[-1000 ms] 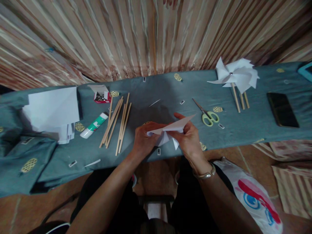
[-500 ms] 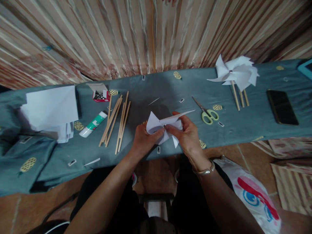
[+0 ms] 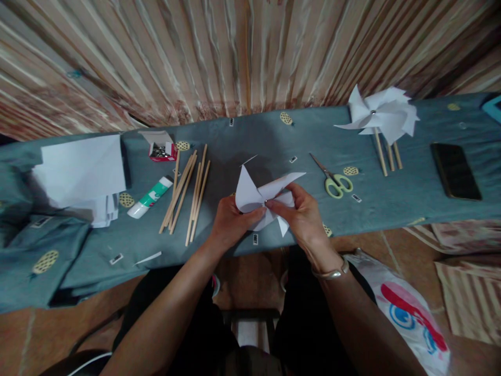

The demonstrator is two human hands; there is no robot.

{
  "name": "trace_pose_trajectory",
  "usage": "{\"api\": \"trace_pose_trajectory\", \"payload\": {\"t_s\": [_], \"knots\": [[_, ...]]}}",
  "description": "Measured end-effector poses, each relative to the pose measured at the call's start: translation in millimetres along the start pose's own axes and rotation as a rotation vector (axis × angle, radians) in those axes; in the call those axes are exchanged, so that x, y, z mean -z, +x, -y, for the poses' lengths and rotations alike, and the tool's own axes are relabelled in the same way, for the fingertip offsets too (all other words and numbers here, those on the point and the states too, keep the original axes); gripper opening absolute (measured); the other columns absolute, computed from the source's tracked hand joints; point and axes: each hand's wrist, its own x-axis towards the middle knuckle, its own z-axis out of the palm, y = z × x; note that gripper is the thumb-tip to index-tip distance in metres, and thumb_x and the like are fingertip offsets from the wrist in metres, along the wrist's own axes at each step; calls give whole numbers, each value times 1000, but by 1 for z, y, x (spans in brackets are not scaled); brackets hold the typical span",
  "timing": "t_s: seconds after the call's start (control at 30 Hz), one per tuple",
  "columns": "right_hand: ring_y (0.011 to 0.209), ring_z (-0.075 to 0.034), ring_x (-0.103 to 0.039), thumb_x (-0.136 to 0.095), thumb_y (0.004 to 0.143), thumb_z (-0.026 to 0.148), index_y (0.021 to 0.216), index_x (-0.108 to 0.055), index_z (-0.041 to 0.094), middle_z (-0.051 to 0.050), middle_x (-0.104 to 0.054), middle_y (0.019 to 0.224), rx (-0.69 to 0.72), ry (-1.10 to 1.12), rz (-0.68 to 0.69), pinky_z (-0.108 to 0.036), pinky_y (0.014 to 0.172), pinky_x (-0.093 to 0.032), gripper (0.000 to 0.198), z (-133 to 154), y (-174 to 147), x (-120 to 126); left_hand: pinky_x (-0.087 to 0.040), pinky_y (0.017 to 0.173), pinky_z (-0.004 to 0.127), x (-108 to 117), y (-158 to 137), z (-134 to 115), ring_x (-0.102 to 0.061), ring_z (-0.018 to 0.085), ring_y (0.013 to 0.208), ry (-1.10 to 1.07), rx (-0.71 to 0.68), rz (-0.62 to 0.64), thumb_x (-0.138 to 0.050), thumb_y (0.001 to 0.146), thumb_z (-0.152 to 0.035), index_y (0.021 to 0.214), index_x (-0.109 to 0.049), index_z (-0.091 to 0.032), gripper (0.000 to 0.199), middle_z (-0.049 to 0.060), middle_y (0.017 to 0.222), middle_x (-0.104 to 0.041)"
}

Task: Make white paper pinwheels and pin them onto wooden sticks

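Between my two hands is a white paper pinwheel (image 3: 248, 190) with a small silver thumbtack (image 3: 266, 202) at its centre. My left hand (image 3: 235, 219) is closed on the lower left of the paper, its thumb tip beside the tack. From the right, my right hand (image 3: 299, 211) grips the paper, with the thumb at the tack and the fingers behind. One blade points up on the left, and another stretches out to the upper right. What lies behind the pinwheel's centre is hidden by paper and fingers.
Wooden sticks (image 3: 182, 190), a glue stick (image 3: 150, 197), a red tack box (image 3: 162, 151) and stacked paper (image 3: 84, 164) lie left. Scissors (image 3: 332, 183), finished pinwheels on sticks (image 3: 385, 112) and a phone (image 3: 456, 171) lie right. A pleated curtain (image 3: 219, 57) hangs behind the cloth-covered table (image 3: 266, 136).
The pinwheel has tilted, so its left blade shows broader and taller and the upper-right blade has swung closer in. Both hands keep their hold near the centre.
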Motion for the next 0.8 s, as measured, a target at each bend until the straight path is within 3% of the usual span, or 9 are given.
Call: {"api": "trace_pose_trajectory", "payload": {"t_s": [0.27, 0.6, 0.8], "knots": [[60, -14, -58, -86, 54, 31, 86, -64, 22, 5, -68, 74, 9, -1, 4, -28, 58, -48, 40, -2, -2, -1, -52, 63, 27, 2, -4, 1, -66, 17, 67, 35, -35, 12, -78, 66, -31, 83, -77, -12, 26, 5, 76, -75], [58, -15, -59, -87, 54, 34, 83, -66, 24, 4, -70, 72, 45, 9, 0, -29, 56, -49, 37, 1, -5, -3, -54, 66, 29, 11, -9, -6, -67, 19, 72, -53, -70, 19, -81, 65, -45, 93, -74, -13, 44, 8, 84, -75], [52, -12, -55, -87, 54, 34, 80, -65, 21, 5, -67, 65, 93, -14, -55, -26, 50, -43, 37, -1, -2, 4, -55, 84, 35, 26, -10, -6, -70, 24, 95, -94, -173, 15, -53, 85, -65, 110, -71, -16, 58, 11, 103, -74]]}}
